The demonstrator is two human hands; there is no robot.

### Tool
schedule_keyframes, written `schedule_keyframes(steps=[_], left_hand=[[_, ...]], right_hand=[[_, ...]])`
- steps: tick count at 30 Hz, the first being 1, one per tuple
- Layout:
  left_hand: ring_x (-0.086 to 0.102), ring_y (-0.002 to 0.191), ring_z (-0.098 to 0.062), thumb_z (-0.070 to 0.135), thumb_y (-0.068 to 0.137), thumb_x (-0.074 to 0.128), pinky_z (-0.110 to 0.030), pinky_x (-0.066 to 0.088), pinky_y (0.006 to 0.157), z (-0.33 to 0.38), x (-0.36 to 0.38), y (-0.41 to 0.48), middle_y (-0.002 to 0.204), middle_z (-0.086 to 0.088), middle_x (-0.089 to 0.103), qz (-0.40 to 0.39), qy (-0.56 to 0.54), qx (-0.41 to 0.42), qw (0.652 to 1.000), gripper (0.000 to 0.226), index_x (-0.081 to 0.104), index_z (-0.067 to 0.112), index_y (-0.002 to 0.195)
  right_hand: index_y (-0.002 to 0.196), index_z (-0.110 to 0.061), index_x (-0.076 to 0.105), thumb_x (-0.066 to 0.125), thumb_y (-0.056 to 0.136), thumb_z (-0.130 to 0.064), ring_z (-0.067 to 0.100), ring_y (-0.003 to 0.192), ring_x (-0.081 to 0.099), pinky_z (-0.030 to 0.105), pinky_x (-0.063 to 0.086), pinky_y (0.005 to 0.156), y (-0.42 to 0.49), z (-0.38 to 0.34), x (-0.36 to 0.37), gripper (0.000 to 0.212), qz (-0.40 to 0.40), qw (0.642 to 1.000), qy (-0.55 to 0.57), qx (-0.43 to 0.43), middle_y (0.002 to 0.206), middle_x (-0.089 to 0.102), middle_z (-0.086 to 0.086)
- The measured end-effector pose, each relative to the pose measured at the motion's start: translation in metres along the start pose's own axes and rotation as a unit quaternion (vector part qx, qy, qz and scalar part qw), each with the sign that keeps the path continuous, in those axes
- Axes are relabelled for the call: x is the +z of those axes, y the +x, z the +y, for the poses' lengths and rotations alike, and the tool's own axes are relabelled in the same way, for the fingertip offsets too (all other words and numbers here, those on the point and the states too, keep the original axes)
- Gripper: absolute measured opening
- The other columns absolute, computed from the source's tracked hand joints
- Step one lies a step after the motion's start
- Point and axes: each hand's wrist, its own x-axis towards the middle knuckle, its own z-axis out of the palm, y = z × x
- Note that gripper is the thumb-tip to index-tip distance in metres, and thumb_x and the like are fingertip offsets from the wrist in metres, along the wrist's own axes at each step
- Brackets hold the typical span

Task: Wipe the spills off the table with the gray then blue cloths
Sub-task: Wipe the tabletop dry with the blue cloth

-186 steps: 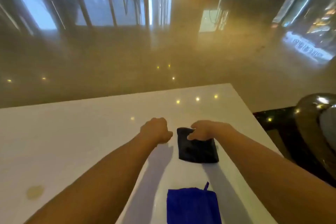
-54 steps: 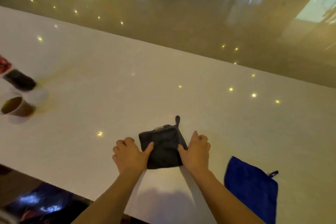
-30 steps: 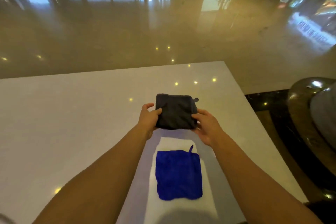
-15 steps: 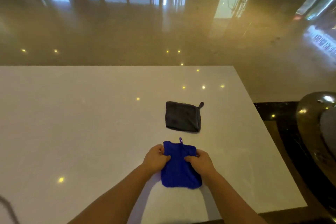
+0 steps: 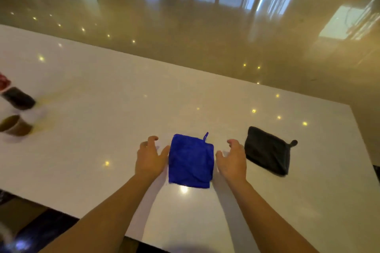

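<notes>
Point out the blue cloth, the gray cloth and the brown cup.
blue cloth [image 5: 190, 161], head view, middle of the folded face
gray cloth [image 5: 267, 151], head view, center of the fabric
brown cup [image 5: 17, 126], head view, its side wall

Warm, dim yellowish light fills the view. The glossy white tabletop [image 5: 102, 129] mirrors small ceiling lamps as bright dots, with 1 larger glare spot just below the folded blue cloth [image 5: 190, 160]. The polished tan floor [image 5: 205, 37] reflects pale window light at the top. Soft shadows lie under both forearms. The dark cups [image 5: 17, 113] at the left edge are smeared by motion blur, and the tabletop's straight edges bow from wide-angle distortion.
</notes>
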Motion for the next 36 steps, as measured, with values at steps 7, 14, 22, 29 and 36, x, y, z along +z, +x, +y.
schedule_keyframes(steps=[7, 14, 22, 29, 36], left_hand=[[-0.014, 0.151, -0.04, 0.076, 0.083, 0.0, -0.055, 0.001, 0.123, -0.109, -0.021, 0.021, 0.165, -0.015, -0.014, 0.036, 0.326, -0.062, 0.943, 0.093, -0.012, 0.02, 0.156], [0.0, 0.151, -0.044, 0.072, 0.085, 0.013, -0.06, 0.007, 0.12, -0.118, -0.015, 0.029, 0.165, -0.02, 0.008, 0.026, 0.311, -0.054, 0.949, 0.091, 0.014, 0.016, 0.157], [-0.016, 0.151, -0.037, 0.075, 0.086, 0.012, -0.058, 0.0, 0.122, -0.12, -0.015, 0.034, 0.166, -0.012, -0.011, 0.025, 0.303, -0.055, 0.951, 0.089, -0.001, 0.023, 0.157], [-0.014, 0.151, -0.038, 0.073, 0.087, 0.012, -0.057, 0.001, 0.122, -0.119, -0.02, 0.031, 0.167, -0.014, -0.006, 0.021, 0.298, -0.063, 0.952, 0.088, -0.002, 0.021, 0.157], [-0.015, 0.152, -0.035, 0.069, 0.091, 0.012, -0.056, 0.0, 0.122, -0.131, -0.014, 0.033, 0.166, -0.011, -0.01, 0.042, 0.299, -0.054, 0.952, 0.082, -0.008, 0.025, 0.156]], right_hand=[[0.16, -0.041, 0.005, 0.023, 0.091, -0.077, 0.04, 0.155, -0.007, 0.066, -0.004, 0.121, 0.006, 0.009, 0.115, 0.079, -0.164, 0.88, -0.361, -0.262, 0.171, -0.003, 0.002], [0.159, -0.043, 0.009, 0.018, 0.089, -0.079, 0.043, 0.153, 0.004, 0.07, 0.007, 0.119, 0.158, -0.067, 0.165, 0.079, -0.098, 0.865, -0.403, -0.281, 0.171, 0.009, 0.003], [0.16, -0.037, 0.018, 0.029, 0.093, -0.072, 0.046, 0.153, 0.007, 0.071, 0.01, 0.117, 0.111, -0.063, 0.178, 0.076, -0.091, 0.869, -0.378, -0.306, 0.17, 0.012, 0.008], [0.153, -0.042, 0.034, 0.046, 0.074, -0.08, 0.044, 0.14, 0.031, 0.067, 0.007, 0.111, -0.085, 0.042, 0.149, 0.088, -0.205, 0.791, -0.423, -0.391, 0.171, -0.002, 0.006], [0.157, -0.041, 0.026, 0.032, 0.098, -0.06, 0.045, 0.153, 0.011, 0.07, 0.01, 0.118, 0.072, -0.096, 0.221, 0.062, -0.144, 0.846, -0.353, -0.374, 0.17, 0.017, 0.005]])
